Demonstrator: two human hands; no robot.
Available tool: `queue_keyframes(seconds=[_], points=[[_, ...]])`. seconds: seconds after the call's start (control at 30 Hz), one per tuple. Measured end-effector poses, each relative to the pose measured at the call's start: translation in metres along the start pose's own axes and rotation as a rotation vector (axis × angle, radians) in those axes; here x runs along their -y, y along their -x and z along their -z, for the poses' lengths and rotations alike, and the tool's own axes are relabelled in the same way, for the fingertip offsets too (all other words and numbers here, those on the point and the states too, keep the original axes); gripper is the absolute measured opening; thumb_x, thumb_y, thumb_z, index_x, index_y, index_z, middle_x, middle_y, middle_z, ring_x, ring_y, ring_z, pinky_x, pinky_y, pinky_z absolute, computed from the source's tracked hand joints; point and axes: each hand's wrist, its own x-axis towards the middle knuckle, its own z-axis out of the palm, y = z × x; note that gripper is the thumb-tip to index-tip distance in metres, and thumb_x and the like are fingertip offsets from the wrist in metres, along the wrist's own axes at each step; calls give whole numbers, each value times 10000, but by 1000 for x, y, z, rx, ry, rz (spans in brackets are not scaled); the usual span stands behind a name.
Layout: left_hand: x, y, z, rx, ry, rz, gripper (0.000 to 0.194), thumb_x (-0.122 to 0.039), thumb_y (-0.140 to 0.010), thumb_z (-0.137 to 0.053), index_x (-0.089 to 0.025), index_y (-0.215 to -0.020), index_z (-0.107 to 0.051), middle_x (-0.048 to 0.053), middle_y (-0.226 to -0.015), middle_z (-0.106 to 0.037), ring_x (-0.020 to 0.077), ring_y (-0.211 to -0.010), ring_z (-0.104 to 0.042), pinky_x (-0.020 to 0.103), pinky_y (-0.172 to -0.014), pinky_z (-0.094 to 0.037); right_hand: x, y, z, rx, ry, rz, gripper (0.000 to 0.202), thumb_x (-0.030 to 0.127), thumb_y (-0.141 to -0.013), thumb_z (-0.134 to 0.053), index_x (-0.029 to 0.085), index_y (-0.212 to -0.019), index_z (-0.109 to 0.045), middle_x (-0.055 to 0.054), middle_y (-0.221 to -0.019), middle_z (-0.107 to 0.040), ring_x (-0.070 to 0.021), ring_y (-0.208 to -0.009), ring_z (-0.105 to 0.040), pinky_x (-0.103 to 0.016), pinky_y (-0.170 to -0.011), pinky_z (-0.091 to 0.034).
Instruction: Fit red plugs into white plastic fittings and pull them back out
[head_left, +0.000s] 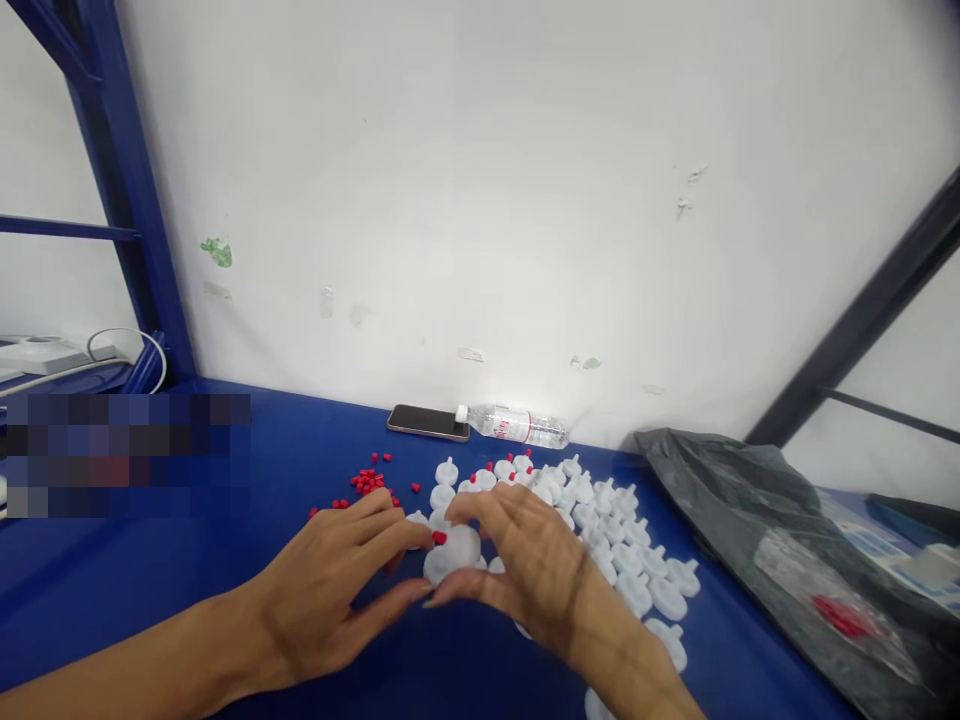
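Note:
My right hand (536, 560) is closed around a white round plastic piece (457, 552), with fingers over its top and the thumb beneath. My left hand (326, 580) reaches in from the other side, its index fingertip at a small red cap (439, 538) against the white piece's left side. Whether the cap sits on a spout there is unclear. The left thumb is at the white piece's lower edge. Beyond the left fingers lies a loose pile of red caps (367, 481). Many white pieces with short spouts (634, 592) spread around and behind my right hand, a few bearing red caps.
On the blue table (285, 440), a phone (427, 422) and a clear bottle (517, 426) lie along the wall. At right, a dark plastic bag (720, 520) carries a clear bag of red pieces (844, 612). Blue frame posts (139, 180) stand at left.

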Motion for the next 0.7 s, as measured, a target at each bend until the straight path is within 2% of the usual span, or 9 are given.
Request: queue_keyframes(seconds=[0.07, 0.13, 0.2, 0.27, 0.33, 0.43, 0.53, 0.6, 0.7], points=[[-1, 0, -2, 14, 9, -7, 114, -311, -1132, -534, -313, -1218, -609, -40, -812, -726, 202, -729, -651, 317, -596, -489, 2, -2, -5, -29, 55, 98, 518, 625, -912, -828, 243, -1209, -643, 15, -949, -817, -201, -810, -770, -359, -786, -596], [-1, 0, -3, 15, 6, -1, 133, -371, -1157, -496, -302, -1192, -604, -30, -817, -723, 205, -728, -647, 323, -598, -484, 3, -2, -11, -34, 106, 135, 626, 704, -871, -807, 224, -1240, -647, 17, -912, -817, -203, -780, -766, -370, -755, -585], [0, 0, -5, 14, -11, -11, 160, -396, -1167, -478, -291, -1174, -599, -15, -860, -740, 209, -745, -646, 330, -603, -481, 4, -2, -16, -42, 129, 151, 694, 754, -868, -765, 203, -1273, -650, 13, -893, -817, -203, -765, -758, -374, -735, -575], [0, 0, -7, 26, -41, -44, 151, -353, -1173, -464, -289, -1140, -597, -5, -895, -748, 216, -765, -639, 342, -609, -472, 6, -2, -19, -38, 126, 160, 725, 776, -904, -712, 181, -1313, -650, 8, -884, -817, -197, -747, -746, -371, -733, -567], [-1, 1, -9, 58, -52, -65, 180, -271, -1167, -433, -285, -1088, -593, 2, -885, -731, 229, -769, -619, 360, -621, -464, 8, -2, -20, -46, 118, 182, 712, 767, -953, -672, 160, -1327, -661, -1, -883, -821, -192, -744, -734, -371, -739, -558], [-5, 2, -11, 97, -34, -37, 272, -188, -1140, -389, -284, -955, -563, 5, -832, -700, 245, -749, -580, 387, -621, -436, 8, -2, -18, -68, 84, 204, 518, 688, -1007, -674, 189, -1136, -730, 16, -861, -812, -180, -760, -714, -364, -757, -535], [-11, 1, -10, 68, 75, 114, 343, -240, -1143, -372, -286, -845, -534, -15, -758, -667, 234, -687, -556, 387, -609, -407, 6, -4, -12, -64, 28, 206, 370, 582, -1047, -681, 223, -965, -720, 50, -847, -799, -152, -771, -693, -338, -815, -521], [-14, -2, -9, 63, 237, 284, 428, -351, -1154, -362, -276, -755, -498, -33, -690, -601, 208, -617, -522, 366, -592, -405, 5, -6, -9, -53, 34, 225, 301, 523, -1045, -713, 225, -1002, -717, 64, -882, -811, -144, -779, -686, -334, -865, -516], [-15, -10, -11, 100, 464, 497, 563, -575, -1119, -362, -256, -658, -411, -50, -617, -407, 172, -548, -388, 332, -530, -350, 6, -8, -6, -52, 143, 250, 274, 468, -996, -807, 227, -1080, -710, 69, -948, -833, -153, -793, -681, -359, -888, -503]])
